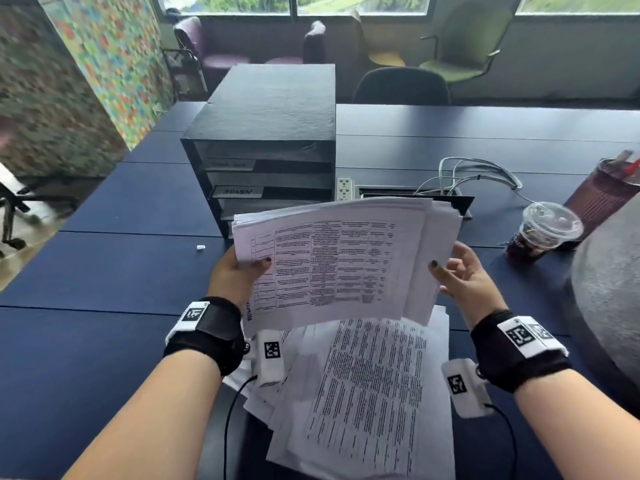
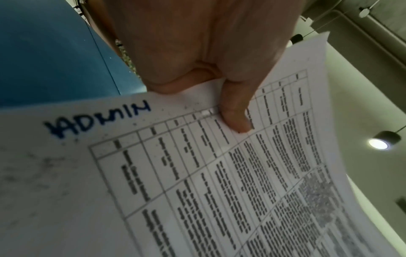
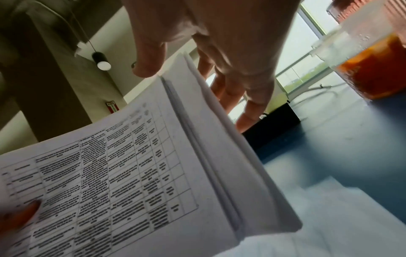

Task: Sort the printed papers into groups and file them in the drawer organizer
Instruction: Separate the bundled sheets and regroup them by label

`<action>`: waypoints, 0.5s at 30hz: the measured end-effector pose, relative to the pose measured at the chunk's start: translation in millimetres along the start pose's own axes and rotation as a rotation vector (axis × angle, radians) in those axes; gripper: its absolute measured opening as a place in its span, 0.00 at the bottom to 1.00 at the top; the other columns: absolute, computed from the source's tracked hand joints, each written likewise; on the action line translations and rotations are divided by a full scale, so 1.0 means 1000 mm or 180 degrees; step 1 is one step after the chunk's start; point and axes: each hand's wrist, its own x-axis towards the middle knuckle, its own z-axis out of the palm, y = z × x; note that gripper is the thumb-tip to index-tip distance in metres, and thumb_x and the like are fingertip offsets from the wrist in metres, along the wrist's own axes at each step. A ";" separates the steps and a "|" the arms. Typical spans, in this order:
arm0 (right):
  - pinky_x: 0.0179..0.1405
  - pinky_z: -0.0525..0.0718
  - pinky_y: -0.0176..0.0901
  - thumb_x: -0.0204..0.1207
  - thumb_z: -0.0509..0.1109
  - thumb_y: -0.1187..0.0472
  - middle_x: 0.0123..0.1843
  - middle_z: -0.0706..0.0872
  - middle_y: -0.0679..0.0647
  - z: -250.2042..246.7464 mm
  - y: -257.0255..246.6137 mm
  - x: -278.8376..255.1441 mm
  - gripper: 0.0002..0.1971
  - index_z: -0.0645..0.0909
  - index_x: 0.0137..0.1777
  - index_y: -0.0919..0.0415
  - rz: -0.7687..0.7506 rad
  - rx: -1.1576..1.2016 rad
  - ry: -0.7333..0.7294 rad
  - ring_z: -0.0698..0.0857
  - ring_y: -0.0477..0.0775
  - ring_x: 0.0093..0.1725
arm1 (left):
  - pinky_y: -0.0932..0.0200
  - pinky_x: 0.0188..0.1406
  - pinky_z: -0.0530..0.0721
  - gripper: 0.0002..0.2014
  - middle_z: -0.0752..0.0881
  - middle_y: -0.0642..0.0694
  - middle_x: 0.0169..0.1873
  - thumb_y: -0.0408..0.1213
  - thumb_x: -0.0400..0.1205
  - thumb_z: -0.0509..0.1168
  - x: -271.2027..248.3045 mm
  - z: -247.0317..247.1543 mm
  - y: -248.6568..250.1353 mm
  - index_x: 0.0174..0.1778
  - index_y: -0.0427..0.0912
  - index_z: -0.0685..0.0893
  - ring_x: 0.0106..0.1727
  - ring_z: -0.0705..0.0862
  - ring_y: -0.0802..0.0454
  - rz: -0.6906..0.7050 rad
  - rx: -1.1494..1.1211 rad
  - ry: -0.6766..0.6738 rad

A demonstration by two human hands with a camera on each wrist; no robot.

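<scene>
I hold a thick stack of printed papers (image 1: 346,258) above the dark blue table (image 1: 104,271), just in front of the black drawer organizer (image 1: 263,133). My left hand (image 1: 239,271) grips the stack's left edge, thumb on the top sheet (image 2: 197,173), a printed table marked "ADMIN" (image 2: 96,121) in blue ink. My right hand (image 1: 457,271) is at the stack's right edge (image 3: 197,156). Its thumb touches the top corner and its straight, spread fingers (image 3: 255,97) lie behind. One organizer slot carries an "ADMIN" label (image 1: 239,192). More loose printed sheets (image 1: 363,393) lie fanned on the table beneath.
An iced drink in a lidded plastic cup (image 1: 543,230) stands right of the stack, with a red mesh pen holder (image 1: 602,199) behind it. A power strip (image 1: 345,188) and white cables (image 1: 478,174) lie beside the organizer. A grey rounded object (image 1: 609,289) crowds the right edge.
</scene>
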 end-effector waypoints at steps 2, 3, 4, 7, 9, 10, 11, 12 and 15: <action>0.35 0.83 0.30 0.59 0.82 0.54 0.45 0.82 0.54 0.003 -0.011 0.002 0.28 0.73 0.57 0.48 -0.0248 0.0204 0.0075 0.86 0.37 0.37 | 0.48 0.58 0.83 0.14 0.90 0.48 0.48 0.23 0.76 0.69 0.000 -0.001 0.002 0.52 0.45 0.86 0.52 0.88 0.48 0.0048 -0.0207 -0.0023; 0.39 0.84 0.32 0.55 0.84 0.51 0.48 0.83 0.55 0.003 -0.015 0.003 0.32 0.72 0.57 0.48 -0.0362 0.0245 0.0110 0.87 0.39 0.41 | 0.48 0.57 0.83 0.14 0.91 0.49 0.46 0.22 0.76 0.69 0.000 -0.002 0.001 0.50 0.46 0.86 0.52 0.88 0.47 0.0042 -0.0261 -0.0050; 0.45 0.84 0.33 0.52 0.84 0.49 0.52 0.84 0.54 0.003 -0.019 0.003 0.35 0.72 0.59 0.47 -0.0460 0.0201 0.0197 0.86 0.41 0.46 | 0.48 0.56 0.83 0.14 0.91 0.50 0.45 0.21 0.76 0.69 0.000 -0.001 0.001 0.48 0.46 0.86 0.51 0.88 0.48 0.0048 -0.0277 -0.0092; 0.54 0.77 0.25 0.61 0.83 0.54 0.58 0.80 0.49 0.003 -0.028 0.003 0.44 0.60 0.74 0.38 -0.0829 -0.0668 0.0683 0.80 0.34 0.53 | 0.47 0.59 0.82 0.14 0.90 0.52 0.41 0.22 0.76 0.69 -0.003 0.004 -0.003 0.45 0.47 0.85 0.46 0.86 0.53 -0.0007 -0.0120 -0.0160; 0.52 0.73 0.21 0.66 0.80 0.56 0.61 0.78 0.52 0.006 -0.031 0.003 0.48 0.52 0.75 0.27 -0.1104 -0.1176 0.0692 0.77 0.28 0.53 | 0.50 0.59 0.82 0.13 0.88 0.53 0.43 0.24 0.76 0.71 -0.005 0.004 -0.007 0.47 0.49 0.84 0.46 0.85 0.58 -0.0006 -0.0017 -0.0150; 0.54 0.70 0.17 0.67 0.79 0.58 0.65 0.75 0.52 0.008 -0.032 0.002 0.48 0.52 0.75 0.25 -0.1232 -0.1411 0.0570 0.74 0.25 0.54 | 0.52 0.58 0.82 0.13 0.89 0.54 0.45 0.26 0.75 0.72 -0.006 0.003 -0.008 0.49 0.48 0.84 0.47 0.85 0.59 0.0020 0.0019 -0.0153; 0.57 0.66 0.14 0.69 0.77 0.61 0.66 0.72 0.51 0.011 -0.033 0.002 0.47 0.53 0.75 0.25 -0.1327 -0.1699 0.0468 0.72 0.24 0.55 | 0.54 0.56 0.82 0.15 0.89 0.54 0.46 0.27 0.74 0.73 -0.007 0.003 -0.007 0.53 0.47 0.83 0.49 0.86 0.60 0.0044 0.0048 -0.0153; 0.60 0.64 0.15 0.71 0.75 0.63 0.65 0.70 0.49 0.013 -0.034 0.002 0.43 0.57 0.75 0.28 -0.1403 -0.2011 0.0410 0.70 0.26 0.56 | 0.55 0.55 0.82 0.19 0.88 0.54 0.48 0.28 0.73 0.75 -0.007 0.003 -0.007 0.58 0.46 0.81 0.50 0.86 0.60 0.0052 0.0067 -0.0136; 0.60 0.68 0.30 0.76 0.71 0.63 0.69 0.67 0.52 0.018 -0.040 0.002 0.32 0.64 0.71 0.33 -0.1383 -0.2605 0.0410 0.65 0.33 0.55 | 0.58 0.52 0.81 0.25 0.87 0.56 0.50 0.29 0.73 0.75 -0.005 0.002 -0.006 0.64 0.46 0.76 0.52 0.84 0.61 0.0081 0.0053 -0.0020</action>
